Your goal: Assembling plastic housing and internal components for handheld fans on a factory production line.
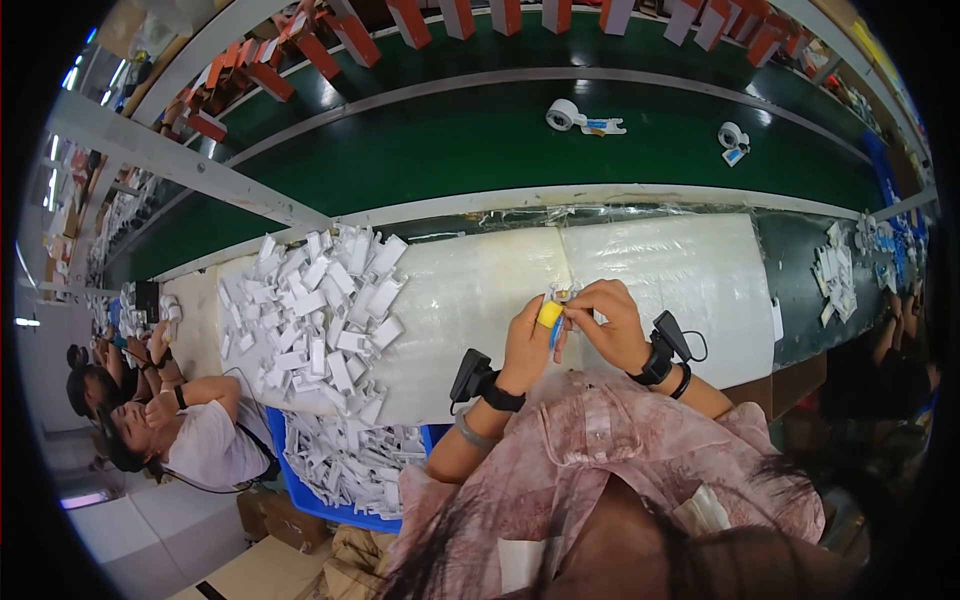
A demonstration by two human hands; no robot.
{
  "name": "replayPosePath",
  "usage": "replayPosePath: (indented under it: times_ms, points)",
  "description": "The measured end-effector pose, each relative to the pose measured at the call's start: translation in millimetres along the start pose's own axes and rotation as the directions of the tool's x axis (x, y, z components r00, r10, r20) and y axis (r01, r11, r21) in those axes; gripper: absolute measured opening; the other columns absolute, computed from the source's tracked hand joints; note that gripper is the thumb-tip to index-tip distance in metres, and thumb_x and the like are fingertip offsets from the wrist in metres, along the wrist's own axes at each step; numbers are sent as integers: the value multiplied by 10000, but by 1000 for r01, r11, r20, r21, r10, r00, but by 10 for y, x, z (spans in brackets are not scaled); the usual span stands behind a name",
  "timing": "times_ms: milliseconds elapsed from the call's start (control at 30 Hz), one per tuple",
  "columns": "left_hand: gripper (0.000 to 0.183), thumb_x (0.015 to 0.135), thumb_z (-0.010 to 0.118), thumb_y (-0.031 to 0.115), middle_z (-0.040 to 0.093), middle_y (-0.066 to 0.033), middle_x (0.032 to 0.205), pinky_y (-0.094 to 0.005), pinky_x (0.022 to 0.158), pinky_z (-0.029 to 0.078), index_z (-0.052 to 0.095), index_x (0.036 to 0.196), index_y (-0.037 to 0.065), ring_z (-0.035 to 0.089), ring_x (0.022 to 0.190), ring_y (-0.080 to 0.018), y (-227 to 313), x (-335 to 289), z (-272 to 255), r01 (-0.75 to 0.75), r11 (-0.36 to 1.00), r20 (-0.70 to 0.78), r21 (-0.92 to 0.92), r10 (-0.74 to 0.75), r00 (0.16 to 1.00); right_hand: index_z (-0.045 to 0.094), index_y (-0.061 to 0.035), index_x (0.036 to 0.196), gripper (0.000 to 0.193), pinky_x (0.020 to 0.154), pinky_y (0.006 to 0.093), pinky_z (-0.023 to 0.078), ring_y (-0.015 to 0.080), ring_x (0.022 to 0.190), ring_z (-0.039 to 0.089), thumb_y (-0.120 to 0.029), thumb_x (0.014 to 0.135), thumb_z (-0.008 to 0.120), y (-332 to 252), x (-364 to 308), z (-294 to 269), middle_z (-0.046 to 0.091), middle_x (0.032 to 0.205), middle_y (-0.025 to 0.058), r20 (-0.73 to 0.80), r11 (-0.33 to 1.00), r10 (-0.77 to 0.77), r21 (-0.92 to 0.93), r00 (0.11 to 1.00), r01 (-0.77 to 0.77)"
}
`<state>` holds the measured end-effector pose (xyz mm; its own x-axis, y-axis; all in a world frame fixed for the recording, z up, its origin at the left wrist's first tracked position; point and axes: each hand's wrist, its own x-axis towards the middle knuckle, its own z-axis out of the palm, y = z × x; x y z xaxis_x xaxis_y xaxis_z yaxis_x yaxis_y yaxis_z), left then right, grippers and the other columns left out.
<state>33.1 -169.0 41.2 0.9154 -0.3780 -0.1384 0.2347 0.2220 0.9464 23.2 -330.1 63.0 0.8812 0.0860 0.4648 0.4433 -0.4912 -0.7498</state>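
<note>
My two hands meet over the covered worktable, close to its middle. Between them is a small part with a yellow face, a blue strip hanging below it and a pale upper end. My left hand grips it from the left side. The fingers of my right hand are pinched at its upper right end. What exactly the right fingertips hold is too small to make out. To the left lies a loose heap of white plastic parts.
Below the heap, a blue bin holds more white parts. Beyond the table runs a green conveyor belt carrying two white round devices with blue-marked pieces. Orange and white boxes line the far side. A co-worker sits at left; white pieces lie at right.
</note>
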Motion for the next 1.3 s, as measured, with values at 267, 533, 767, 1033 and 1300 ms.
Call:
replayPosePath:
  times_ms: [267, 533, 767, 1033, 1300]
  points:
    - [399, 954, 377, 405, 609, -90, 765, -311, 462, 493, 550, 983, 47, 584, 560, -178, -281, 1116, -1028, 115, 937, -165, -329, -177, 970, 622, -20, 925, 111, 750, 319, 463, 245, 821, 593, -74, 830, 639, 509, -15, 5, 620, 883, 107, 150, 962, 260, 49, 954, -270]
    - [419, 959, 369, 419, 598, -112, 999, -465, 760, 539, 509, 1151, 75, 608, 888, -272, -86, 2298, -2784, -188, 877, -634, -443, -158, 757, 612, -11, 949, 115, 679, 288, 482, 198, 779, 601, -54, 842, 609, 1287, 43, -116, 612, 879, 97, 132, 908, 407, 51, 904, -416]
    - [498, 966, 393, 410, 382, -200, 1363, -515, 962, 451, 390, 1229, -13, 472, 1207, -361, -546, 2060, -2784, -208, 806, -610, -554, -223, 760, 563, -4, 1027, 220, 772, 353, 476, 291, 899, 580, -35, 813, 605, 2185, 923, -235, 580, 1002, 147, 53, 941, 329, -103, 943, -323]
    - [242, 937, 519, 223, 559, -4, 1000, -312, 758, 494, 522, 1123, 69, 564, 884, -132, -702, 986, -921, 277, 743, -57, -609, -390, 919, 372, -42, 1360, 630, 1023, 401, 350, 339, 1274, 380, -190, 815, 653, 3179, 1975, 21, 403, 1382, 180, 75, 738, 207, -666, 975, -106]
    - [215, 955, 457, 192, 609, -45, 929, -302, 634, 530, 542, 1114, 75, 604, 745, -138, -1018, 707, -536, 482, 764, 61, -429, -508, 859, 602, -44, 1037, 430, 814, 408, 491, 324, 942, 604, -363, 759, 681, 2731, 2008, 178, 604, 1042, 156, 99, 604, 568, -725, 817, -332]
